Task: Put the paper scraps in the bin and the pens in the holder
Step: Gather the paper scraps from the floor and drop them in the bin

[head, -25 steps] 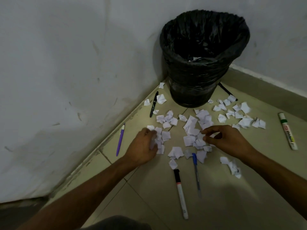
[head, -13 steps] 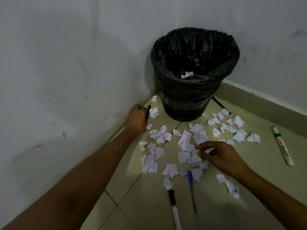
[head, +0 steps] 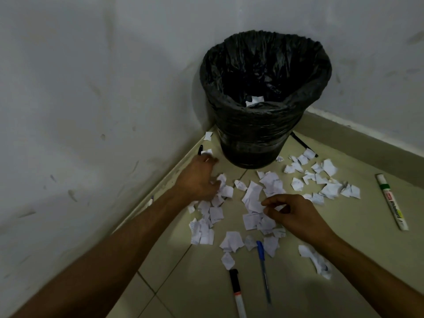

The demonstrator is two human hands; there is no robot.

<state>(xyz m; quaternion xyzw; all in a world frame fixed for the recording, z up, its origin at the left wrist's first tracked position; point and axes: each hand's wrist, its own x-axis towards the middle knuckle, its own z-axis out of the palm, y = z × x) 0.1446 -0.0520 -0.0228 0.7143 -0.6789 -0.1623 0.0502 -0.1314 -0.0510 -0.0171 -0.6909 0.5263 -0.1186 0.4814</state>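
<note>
On floor (head: 202,290), scraps (head: 252,196) spread at 6 o'clock of bin (head: 252,138). At 8 o'clock, left hand (head: 197,180) beside black pen (head: 200,149), grip state undeterminable; right hand (head: 296,216) grip pinched on scraps.

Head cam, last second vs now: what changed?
The left hand left the left-side scraps and reached forward to the black pen beside the bin. It now covers the pen's lower end, and the grip is unclear. The right hand stayed, fingers curled on the middle paper scraps. The bin, blue pen and green marker are unmoved.
</note>
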